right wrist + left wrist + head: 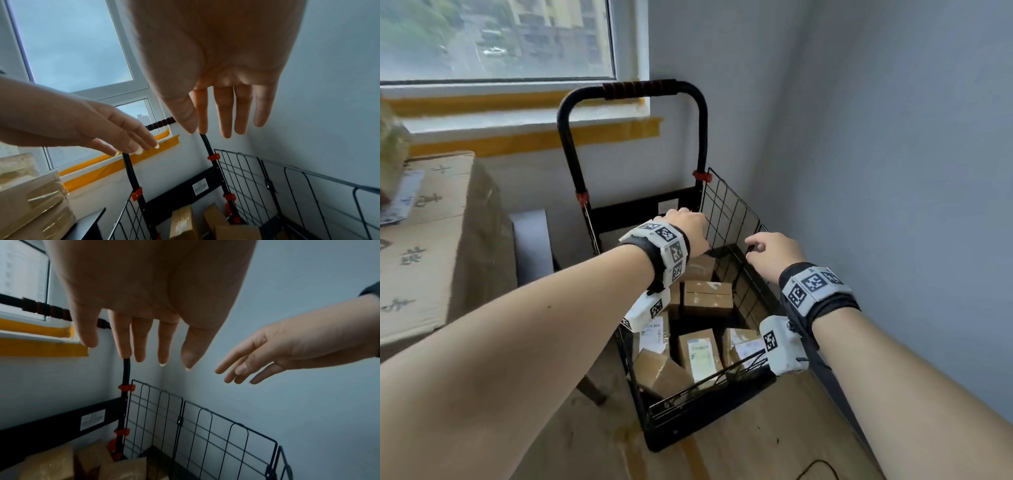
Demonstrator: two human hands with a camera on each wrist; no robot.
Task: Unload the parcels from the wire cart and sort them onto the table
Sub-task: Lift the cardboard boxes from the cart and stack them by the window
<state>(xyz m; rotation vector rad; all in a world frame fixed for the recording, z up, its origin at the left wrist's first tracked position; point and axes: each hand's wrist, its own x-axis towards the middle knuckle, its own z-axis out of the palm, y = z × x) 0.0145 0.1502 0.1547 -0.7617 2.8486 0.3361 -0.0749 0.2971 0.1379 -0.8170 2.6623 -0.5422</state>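
Left hand [686,228] out over the back of the wire cart [726,212], fingers straight and loosely spread, nothing held; right hand [774,251] just above the cart's right wall, fingers likewise relaxed and empty. Both reaching down, apart from each other, no contact with any parcel yet.

Parcels [707,298] all inside the cart: brown boxes lying flat or tilted, several with white labels, stacked loosely against one another. Probably the opening of the unloading step, nothing lifted so far.

Next move, by judgement: lower both hands past the wire rim, pick a top box near the back, grip it by opposite faces, lift straight up.

Edges to mind: raised wire panel [729,209] on the right, black handle frame [633,92] arching behind, grey wall [893,171] close beside the cart on the right. Little room on that side; open room overhead and to the left, toward the cardboard-covered tabletop [431,212] beside the window [493,37]. Best exit: up, then left.
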